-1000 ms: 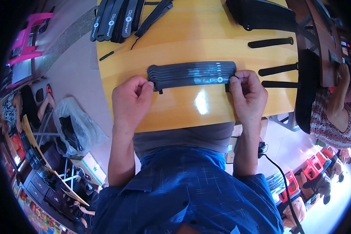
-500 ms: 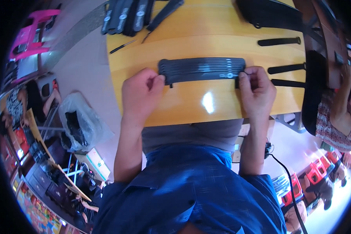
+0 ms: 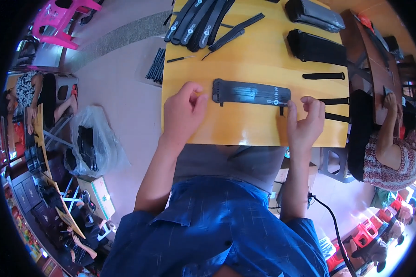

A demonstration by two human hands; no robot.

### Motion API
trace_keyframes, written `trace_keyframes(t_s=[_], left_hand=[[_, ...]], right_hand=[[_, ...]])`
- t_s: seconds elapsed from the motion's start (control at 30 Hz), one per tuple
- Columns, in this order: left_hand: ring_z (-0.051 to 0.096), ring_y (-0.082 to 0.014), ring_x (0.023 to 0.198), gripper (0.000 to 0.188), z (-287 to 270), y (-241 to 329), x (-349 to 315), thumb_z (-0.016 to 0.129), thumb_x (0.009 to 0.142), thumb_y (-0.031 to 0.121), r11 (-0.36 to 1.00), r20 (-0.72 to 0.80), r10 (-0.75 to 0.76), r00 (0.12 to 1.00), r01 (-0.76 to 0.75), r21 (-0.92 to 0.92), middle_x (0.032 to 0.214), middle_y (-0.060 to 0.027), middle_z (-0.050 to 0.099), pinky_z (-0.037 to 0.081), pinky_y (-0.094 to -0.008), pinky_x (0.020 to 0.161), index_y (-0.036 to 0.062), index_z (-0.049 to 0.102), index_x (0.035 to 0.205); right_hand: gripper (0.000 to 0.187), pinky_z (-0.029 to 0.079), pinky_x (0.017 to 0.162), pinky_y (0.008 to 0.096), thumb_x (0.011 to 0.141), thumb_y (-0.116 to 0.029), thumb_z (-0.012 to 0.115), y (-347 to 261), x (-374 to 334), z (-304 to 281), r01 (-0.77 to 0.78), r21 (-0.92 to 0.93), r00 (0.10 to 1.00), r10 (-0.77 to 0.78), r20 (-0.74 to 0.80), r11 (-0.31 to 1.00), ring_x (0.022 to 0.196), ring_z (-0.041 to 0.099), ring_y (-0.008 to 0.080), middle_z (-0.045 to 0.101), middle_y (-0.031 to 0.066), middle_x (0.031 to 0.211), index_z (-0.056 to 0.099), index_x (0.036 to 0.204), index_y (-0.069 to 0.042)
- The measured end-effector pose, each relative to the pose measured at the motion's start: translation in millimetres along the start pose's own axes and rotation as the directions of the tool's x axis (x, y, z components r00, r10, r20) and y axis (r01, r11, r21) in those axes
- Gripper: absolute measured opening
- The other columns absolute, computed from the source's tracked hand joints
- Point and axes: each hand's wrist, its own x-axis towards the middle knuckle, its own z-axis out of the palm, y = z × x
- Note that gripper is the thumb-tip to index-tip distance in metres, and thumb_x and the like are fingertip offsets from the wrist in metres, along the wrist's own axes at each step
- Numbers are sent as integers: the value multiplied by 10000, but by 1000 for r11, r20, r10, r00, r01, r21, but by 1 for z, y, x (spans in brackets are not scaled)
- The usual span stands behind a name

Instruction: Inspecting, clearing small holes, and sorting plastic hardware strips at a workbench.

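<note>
A flat black bundle of straps [image 3: 249, 93], laid side by side with white printed marks near the right end, lies on the yellow table [image 3: 245, 124] in front of me. Two small dark tabs stick out below its near edge. Just left of the bundle, my left hand [image 3: 184, 111] is loosely closed, with nothing visible in its fingers. At the right end, my right hand [image 3: 305, 121] has thumb and fingers apart. Its thumb is close to the bundle's corner; whether they touch I cannot tell. To its right lie loose black straps [image 3: 335, 101].
At the far left are several long black straps [image 3: 203, 25] and a thin dark tool [image 3: 180, 59]. Black stacks [image 3: 316, 47] stand far right. A clear plastic bag [image 3: 99, 143] sits on the floor at left. Another person [image 3: 388, 147] sits to the right.
Both hands have let go of the bundle's ends; the left has drawn away and the right has opened. The view has shifted, showing more of the table's far side.
</note>
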Motion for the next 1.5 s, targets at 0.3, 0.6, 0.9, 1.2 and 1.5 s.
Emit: trace_keyframes(t_s=[0.3, 0.6, 0.9, 1.2, 1.5], left_hand=[[271, -398, 1561, 875, 55, 24, -41, 698, 933, 468, 764, 290, 519, 804, -588, 265, 1657, -220, 328, 245, -551, 1250, -14, 363, 1582], [228, -381, 1587, 1049, 64, 18, -20, 678, 891, 630, 787, 409, 401, 820, -536, 304, 1686, -228, 287, 202, -560, 1264, -32, 297, 1610], [178, -383, 1600, 1041, 23, -12, -35, 613, 935, 644, 742, 403, 312, 860, -486, 463, 1729, -206, 192, 164, -582, 1270, -23, 229, 1636], [182, -386, 1598, 1014, 26, -14, -36, 599, 956, 622, 724, 391, 295, 872, -471, 503, 1730, -206, 186, 165, -600, 1265, -18, 214, 1641], [215, -461, 1567, 858, 19, 3, -48, 618, 989, 532, 707, 137, 622, 771, -628, 326, 1691, -243, 253, 223, -591, 1244, 36, 323, 1624]], right_hand=[[731, 234, 1247, 591, 984, -424, 625, -25, -41, 23, 450, -81, 820, -376, 432, 889, 1572, 280, 354, 338, 159, 1678, 421, 1586, -63], [806, 213, 1259, 577, 1021, -558, 506, -4, -43, 31, 433, -188, 832, -311, 460, 882, 1600, 214, 322, 246, 130, 1729, 313, 1644, -85], [859, 193, 1276, 563, 1017, -647, 476, 0, -49, 27, 436, -90, 814, -350, 463, 895, 1608, 177, 316, 212, 105, 1740, 255, 1665, -129], [908, 187, 1282, 548, 1004, -686, 448, 29, -49, 10, 382, -197, 864, -273, 423, 903, 1606, 184, 320, 222, 130, 1734, 281, 1647, -67], [652, 290, 1225, 557, 962, -297, 664, 76, -39, -35, 105, -224, 994, -110, -11, 969, 1520, 348, 397, 411, 208, 1614, 468, 1516, -15]])
